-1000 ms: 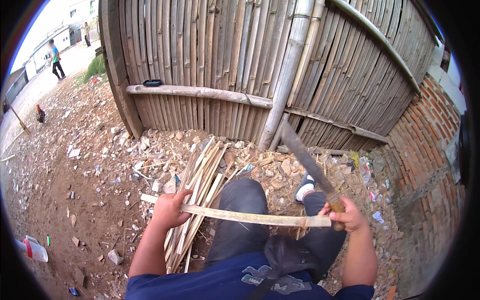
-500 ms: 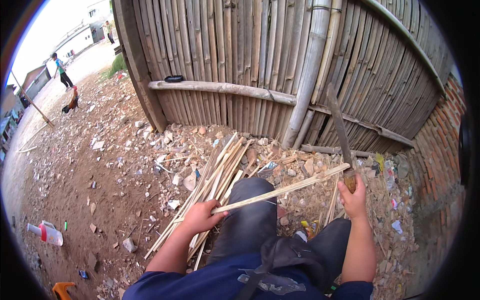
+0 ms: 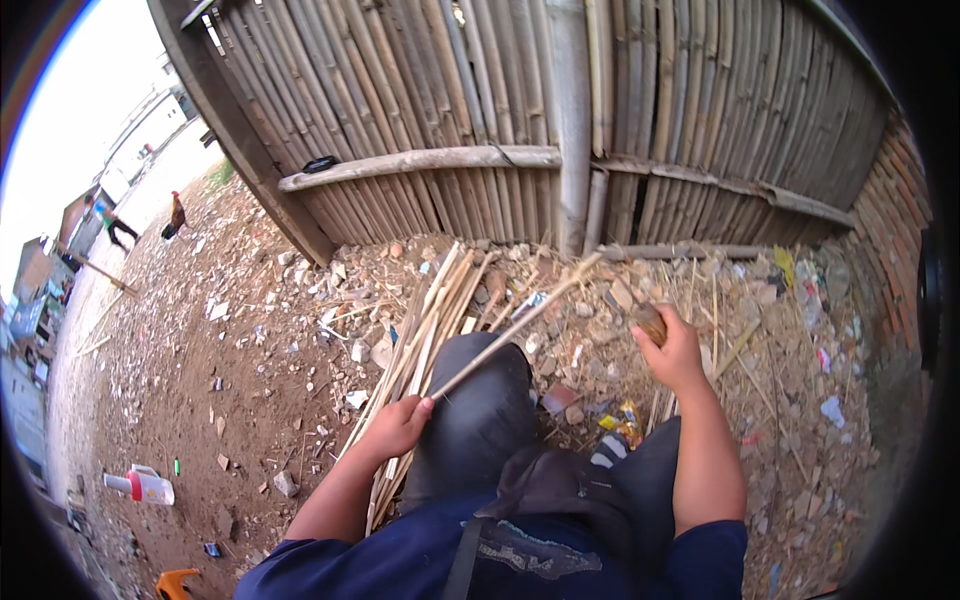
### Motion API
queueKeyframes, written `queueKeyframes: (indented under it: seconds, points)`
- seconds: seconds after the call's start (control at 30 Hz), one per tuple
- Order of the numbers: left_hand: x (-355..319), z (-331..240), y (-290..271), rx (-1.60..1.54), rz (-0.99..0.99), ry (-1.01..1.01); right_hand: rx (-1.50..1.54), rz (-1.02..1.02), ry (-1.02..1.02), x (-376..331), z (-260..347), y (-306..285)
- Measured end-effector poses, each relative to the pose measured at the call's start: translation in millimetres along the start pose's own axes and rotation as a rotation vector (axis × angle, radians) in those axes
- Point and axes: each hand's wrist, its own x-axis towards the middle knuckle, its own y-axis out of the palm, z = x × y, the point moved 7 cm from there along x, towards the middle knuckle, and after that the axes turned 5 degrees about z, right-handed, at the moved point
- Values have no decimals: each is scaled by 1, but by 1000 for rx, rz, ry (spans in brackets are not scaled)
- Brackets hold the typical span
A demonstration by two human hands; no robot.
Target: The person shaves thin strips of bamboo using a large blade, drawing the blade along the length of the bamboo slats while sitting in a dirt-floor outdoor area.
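My left hand (image 3: 398,428) is closed around the near end of a thin bamboo strip (image 3: 505,338). The strip slants up and away to the right, above my bent knee, with its far end over the rubble. In my right hand (image 3: 675,350) is a machete, gripped by its wooden handle (image 3: 651,323). Its blade is foreshortened and blurred, so its edge is hard to make out; it points up and left, near the strip's far end. A pile of split bamboo strips (image 3: 428,325) lies on the ground beside my left leg.
A bamboo fence (image 3: 480,90) stands ahead, with a small black object (image 3: 320,164) on its rail. A brick wall (image 3: 885,215) rises at right. Left are a plastic jug (image 3: 152,488), an orange handle (image 3: 177,583), a rooster (image 3: 177,213) and a person (image 3: 112,222). Stones and litter cover the ground.
The machete has tipped from upright to a foreshortened angle, and my right hand has moved up and left. The strip now slants more steeply. My view has turned slightly.
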Motion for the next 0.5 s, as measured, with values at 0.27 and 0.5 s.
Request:
queueKeyframes:
  seconds: [0.27,0.5]
  points:
    - [-3,-29,3,139,-84,9,-300,329,-108,-21,31,62]
    - [0,-36,-3,222,-98,1,-346,315,-66,-14,15,72]
